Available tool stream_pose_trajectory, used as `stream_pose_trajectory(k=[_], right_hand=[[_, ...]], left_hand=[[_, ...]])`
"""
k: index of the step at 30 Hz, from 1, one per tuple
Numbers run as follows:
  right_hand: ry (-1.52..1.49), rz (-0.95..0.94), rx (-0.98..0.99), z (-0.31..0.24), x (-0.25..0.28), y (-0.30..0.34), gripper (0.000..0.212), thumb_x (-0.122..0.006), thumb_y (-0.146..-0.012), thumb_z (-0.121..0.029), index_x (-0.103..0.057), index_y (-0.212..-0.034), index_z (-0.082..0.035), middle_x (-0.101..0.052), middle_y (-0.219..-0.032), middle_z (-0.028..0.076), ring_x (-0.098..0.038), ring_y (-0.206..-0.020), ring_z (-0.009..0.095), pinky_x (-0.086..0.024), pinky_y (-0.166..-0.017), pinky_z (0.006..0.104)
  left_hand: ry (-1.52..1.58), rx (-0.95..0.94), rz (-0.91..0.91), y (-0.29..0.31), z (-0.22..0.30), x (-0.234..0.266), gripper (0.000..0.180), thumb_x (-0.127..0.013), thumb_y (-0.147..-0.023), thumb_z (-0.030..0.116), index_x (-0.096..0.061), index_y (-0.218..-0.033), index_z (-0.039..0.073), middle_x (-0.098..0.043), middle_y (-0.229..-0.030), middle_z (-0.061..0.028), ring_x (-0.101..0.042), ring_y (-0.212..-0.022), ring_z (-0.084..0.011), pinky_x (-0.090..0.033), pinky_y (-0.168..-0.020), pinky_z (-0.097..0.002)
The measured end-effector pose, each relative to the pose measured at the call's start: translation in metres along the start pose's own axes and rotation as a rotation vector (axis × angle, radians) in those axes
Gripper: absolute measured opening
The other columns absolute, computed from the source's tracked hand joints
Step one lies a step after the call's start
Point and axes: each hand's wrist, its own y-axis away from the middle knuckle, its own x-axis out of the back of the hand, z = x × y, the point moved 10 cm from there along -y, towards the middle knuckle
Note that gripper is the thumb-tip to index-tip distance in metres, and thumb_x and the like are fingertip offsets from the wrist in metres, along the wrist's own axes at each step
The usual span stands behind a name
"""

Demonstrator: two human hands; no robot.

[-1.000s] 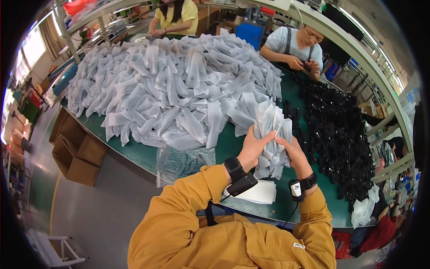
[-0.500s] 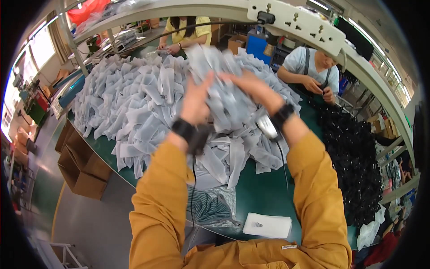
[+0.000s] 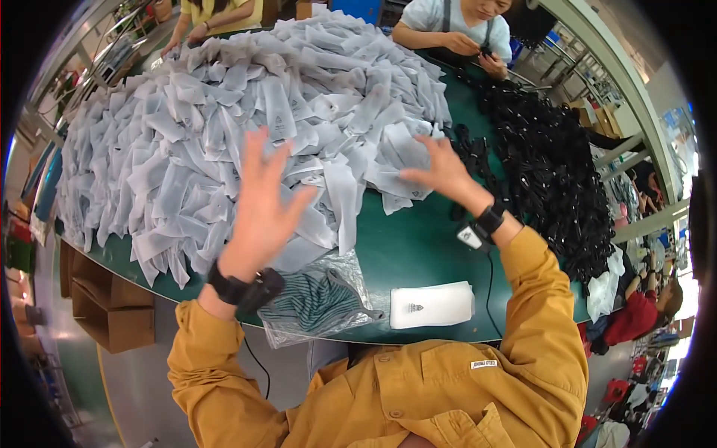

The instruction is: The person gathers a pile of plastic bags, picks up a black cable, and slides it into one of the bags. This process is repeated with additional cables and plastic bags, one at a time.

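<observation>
A large heap of frosted translucent plastic bags [image 3: 187, 127] covers much of the green table. My left hand [image 3: 258, 201] is open over the heap's near side, fingers spread, nothing in it. At the heap's right edge my right hand [image 3: 444, 175] is also open, thumb and fingers apart, its fingertips close to the bags; whether they touch is unclear. Each wrist wears a black band with a device and a cable. Near the table's front edge lie a neat flat stack of white bags [image 3: 441, 305] and a striped cloth [image 3: 317, 299] in clear plastic.
A pile of black strap-like items [image 3: 553, 164] covers the table's right side. Across the table, one person [image 3: 467, 37] handles a small black item; another in yellow [image 3: 216, 16] stands at the far left. Open cardboard boxes [image 3: 116, 310] sit on the floor at left.
Both hands held up a blurred bunch of bags; they have let go and moved apart, the right one rightward. The view has tilted, showing more of my front and less of the overhead shelf.
</observation>
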Motion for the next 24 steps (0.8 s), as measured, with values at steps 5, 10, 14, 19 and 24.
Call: stream_pose_trajectory(k=[5,10,14,19,24], right_hand=[[0.046,0.067,-0.070,0.005,-0.078,0.043,0.115,-0.077,-0.073,-0.055,-0.010,-0.154,-0.007,-0.025,-0.143,0.041,-0.036,-0.129,0.055,-0.036,-0.105,0.0563],[0.004,0.114,-0.172,-0.050,-0.112,-0.003,0.109,-0.073,-0.078,-0.050,-0.008,-0.154,-0.006,-0.011,-0.145,0.048,-0.028,-0.126,0.067,-0.034,-0.102,0.0650],[0.031,0.095,-0.236,-0.055,-0.110,-0.021,0.109,-0.072,-0.079,-0.049,-0.005,-0.154,-0.006,-0.008,-0.143,0.050,-0.030,-0.123,0.071,-0.034,-0.100,0.0659],[-0.240,-0.089,0.174,-0.046,-0.083,-0.019,0.089,-0.070,-0.081,-0.044,-0.028,-0.150,-0.008,-0.019,-0.149,0.039,-0.038,-0.119,0.068,-0.036,-0.099,0.0660],[0.346,0.274,-0.228,0.102,0.019,-0.003,0.063,-0.067,-0.084,-0.048,-0.052,-0.136,-0.017,-0.036,-0.150,0.016,-0.029,-0.135,0.054,-0.037,-0.099,0.0655]], left_hand=[[-0.084,-0.081,-0.353,0.033,0.060,-0.075,0.080,-0.082,-0.071,0.025,-0.045,-0.140,0.008,-0.018,-0.156,-0.0234,-0.012,-0.147,-0.0417,-0.019,-0.107,-0.0706],[-0.227,-0.135,-0.538,0.044,0.061,-0.107,0.096,-0.087,-0.061,0.028,-0.041,-0.143,0.011,-0.015,-0.158,-0.0208,-0.011,-0.148,-0.0381,-0.016,-0.104,-0.0766],[-0.338,-0.059,-0.627,0.044,0.024,-0.121,0.104,-0.088,-0.059,0.029,-0.036,-0.148,0.015,-0.013,-0.159,-0.0182,-0.010,-0.148,-0.0366,-0.014,-0.105,-0.0755],[-0.400,0.001,-0.592,0.046,0.030,-0.101,0.105,-0.087,-0.062,0.027,-0.031,-0.150,0.016,-0.013,-0.160,-0.0175,-0.011,-0.148,-0.0365,-0.015,-0.106,-0.0749],[-0.267,-0.014,-0.489,0.065,0.077,-0.077,0.083,-0.083,-0.069,0.019,-0.043,-0.141,0.009,-0.023,-0.154,-0.0216,-0.020,-0.143,-0.0426,-0.022,-0.108,-0.0654]])
